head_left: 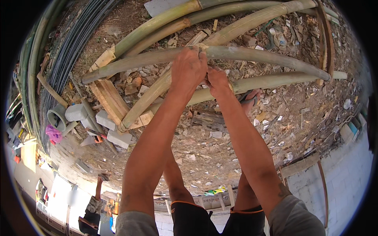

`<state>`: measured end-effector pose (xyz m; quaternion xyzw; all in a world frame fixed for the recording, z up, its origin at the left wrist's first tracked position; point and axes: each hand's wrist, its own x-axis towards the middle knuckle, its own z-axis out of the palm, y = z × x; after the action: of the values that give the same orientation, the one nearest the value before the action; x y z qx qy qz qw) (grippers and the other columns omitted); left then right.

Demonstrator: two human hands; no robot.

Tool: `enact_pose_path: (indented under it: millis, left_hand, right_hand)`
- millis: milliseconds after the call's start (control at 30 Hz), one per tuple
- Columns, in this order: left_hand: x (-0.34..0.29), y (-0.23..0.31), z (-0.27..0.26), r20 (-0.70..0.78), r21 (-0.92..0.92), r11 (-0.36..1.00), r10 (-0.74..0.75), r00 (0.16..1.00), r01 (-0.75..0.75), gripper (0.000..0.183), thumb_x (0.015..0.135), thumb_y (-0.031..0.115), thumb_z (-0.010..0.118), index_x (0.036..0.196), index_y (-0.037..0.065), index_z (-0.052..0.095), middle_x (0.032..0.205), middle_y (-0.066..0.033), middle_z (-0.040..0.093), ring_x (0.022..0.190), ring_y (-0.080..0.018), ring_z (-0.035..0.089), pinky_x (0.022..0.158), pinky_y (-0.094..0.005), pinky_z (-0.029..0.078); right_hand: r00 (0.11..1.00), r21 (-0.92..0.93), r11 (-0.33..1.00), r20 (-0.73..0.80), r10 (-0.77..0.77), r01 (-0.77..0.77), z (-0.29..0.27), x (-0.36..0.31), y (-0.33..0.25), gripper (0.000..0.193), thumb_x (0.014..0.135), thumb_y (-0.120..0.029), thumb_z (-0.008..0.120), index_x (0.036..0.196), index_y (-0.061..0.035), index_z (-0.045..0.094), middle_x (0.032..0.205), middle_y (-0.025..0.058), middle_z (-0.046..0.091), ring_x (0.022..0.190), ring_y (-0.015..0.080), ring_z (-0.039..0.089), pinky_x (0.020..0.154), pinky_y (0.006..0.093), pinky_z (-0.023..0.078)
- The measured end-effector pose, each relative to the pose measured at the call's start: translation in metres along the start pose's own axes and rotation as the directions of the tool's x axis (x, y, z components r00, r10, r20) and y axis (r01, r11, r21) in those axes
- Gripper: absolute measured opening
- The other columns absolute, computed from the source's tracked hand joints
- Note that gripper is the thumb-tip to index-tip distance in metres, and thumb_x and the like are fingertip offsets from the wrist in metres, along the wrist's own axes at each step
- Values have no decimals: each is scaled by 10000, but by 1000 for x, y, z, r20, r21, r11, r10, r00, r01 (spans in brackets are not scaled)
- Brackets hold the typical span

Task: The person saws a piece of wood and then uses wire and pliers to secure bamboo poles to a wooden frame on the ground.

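Note:
Several bamboo poles cross in front of me above the littered ground. My left hand (188, 67) is closed at the crossing of a long horizontal pole (256, 54) and a slanting pole (252, 28). Just right of it and slightly lower, my right hand (219, 81) is closed too, its fingertips close to the left hand's. Whatever the fingers grip is hidden behind them. Beneath my hands runs a lower bamboo pole (264, 81). Its left part passes behind my left forearm. The left ends of the poles lie by a wooden block (110, 101).
Dark thin rods (75, 43) lie bundled at the far left. Grey concrete blocks (76, 113), a saw with an orange handle (98, 139) and a purple plastic bag (54, 133) are nearer. Upright wood strips (326, 39) stand right. Another person (91, 212) is at lower left.

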<state>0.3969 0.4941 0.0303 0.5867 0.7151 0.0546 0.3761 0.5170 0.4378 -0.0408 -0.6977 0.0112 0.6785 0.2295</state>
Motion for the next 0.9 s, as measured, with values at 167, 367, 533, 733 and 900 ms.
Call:
enact_pose_path:
  millis: [167,367,533,733,900]
  left_hand:
    - [3,-13,-28,109,323,902,263,959,-285,506,947,409,684,1328,80,740,1448,-189,616,1318,-442,562,1078,-556,456]
    - [19,-57,-21,107,206,802,551,828,-560,471,941,306,762,1362,103,712,1505,-155,607,1376,-395,562,1147,-579,432]
    - [12,-57,-13,39,170,823,545,838,-543,358,975,248,736,1320,152,737,1382,-91,705,1288,-289,652,1149,-597,436]
    - [17,-50,-17,-1,218,790,588,809,-573,313,903,179,788,1214,155,766,1212,-33,773,1178,-265,702,1148,-579,448]
    - [19,-58,-12,-25,211,780,607,794,-589,279,877,150,804,1154,135,781,1177,-42,777,1158,-270,711,1107,-502,500]
  right_hand:
    - [999,39,999,36,18,-19,-3,-18,-24,245,1053,-183,571,1196,-3,657,1012,92,766,744,147,674,592,306,456]
    - [981,-56,991,148,129,-122,-6,-18,-40,321,1105,-296,454,1294,-73,588,1160,74,761,922,173,709,756,350,525]
    - [978,-12,993,170,121,-121,-11,-12,-33,196,1074,-225,573,1167,-74,655,1063,64,776,895,147,717,734,336,531]
    - [993,91,990,44,106,-110,-3,-3,-13,143,1016,-123,633,1101,-32,702,983,70,782,726,119,710,634,287,468]
    - [996,67,994,18,87,-88,-8,-12,-7,120,1031,-153,630,1075,-74,709,985,35,779,822,106,727,751,293,512]
